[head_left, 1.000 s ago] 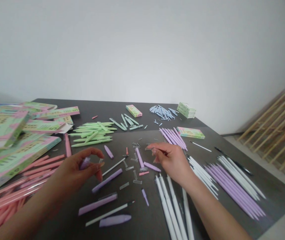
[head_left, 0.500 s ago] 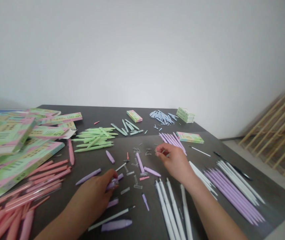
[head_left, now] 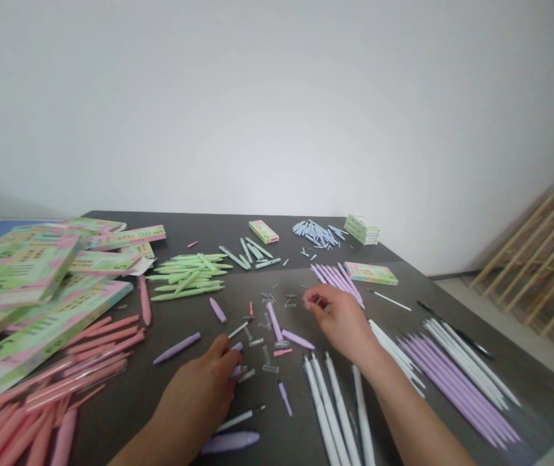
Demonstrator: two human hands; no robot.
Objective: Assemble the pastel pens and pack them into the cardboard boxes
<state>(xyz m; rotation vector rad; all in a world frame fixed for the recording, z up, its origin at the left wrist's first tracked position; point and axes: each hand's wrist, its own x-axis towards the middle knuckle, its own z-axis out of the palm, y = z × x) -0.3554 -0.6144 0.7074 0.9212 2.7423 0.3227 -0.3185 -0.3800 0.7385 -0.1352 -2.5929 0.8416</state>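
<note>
My left hand [head_left: 199, 395] lies low on the dark table [head_left: 199, 226], fingers curled over a purple pen part [head_left: 235, 371] near its fingertips. My right hand [head_left: 338, 317] reaches further out, fingertips pinched together at a scatter of small grey metal bits [head_left: 277, 299]; what they pinch is too small to name. Between the hands lie loose purple pen barrels [head_left: 273, 320], clear sleeves and a pink piece [head_left: 281, 352]. A thin refill [head_left: 241, 418] and a purple cap [head_left: 231, 442] lie near my left wrist.
Pink pens [head_left: 63, 382] and stacked green-pink boxes [head_left: 24, 285] fill the left. Green pens [head_left: 187, 275] and blue parts [head_left: 318, 233] lie further back. White tubes [head_left: 335, 408] and purple and white rods [head_left: 456, 369] lie right. Wooden slats [head_left: 543, 259] lean at far right.
My left hand came down from mid-air to the table and now covers purple pen parts. My right hand drew slightly inward, its fingers closing into a pinch at the metal bits.
</note>
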